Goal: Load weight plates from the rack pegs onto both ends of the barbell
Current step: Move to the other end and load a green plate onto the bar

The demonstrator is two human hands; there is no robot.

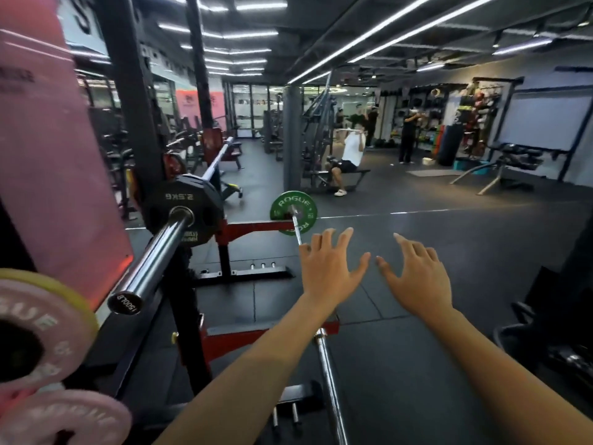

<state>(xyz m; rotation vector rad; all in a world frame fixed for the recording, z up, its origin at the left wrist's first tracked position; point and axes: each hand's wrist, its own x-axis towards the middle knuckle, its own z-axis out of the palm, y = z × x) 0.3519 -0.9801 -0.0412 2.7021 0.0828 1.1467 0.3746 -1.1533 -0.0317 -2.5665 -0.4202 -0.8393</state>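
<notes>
A chrome barbell (329,374) runs away from me along the floor stands; its far end carries a green ROGUE plate (282,205). My left hand (330,268) hovers over the bar's middle with fingers spread and holds nothing. My right hand (417,274) hovers beside it, also spread and empty. At the left edge, pink plates (41,326) with a yellow plate (64,284) behind them hang on the rack. A second bar (150,261) in the rack holds a black 2.5 kg plate (183,200).
The black rack upright (189,316) and the red-and-black stands (244,229) stand to my left. A person (349,155) sits on a bench in the middle distance, others stand farther back. Dark rubber floor (449,220) stretches right; dark gear (552,342) sits at the right edge.
</notes>
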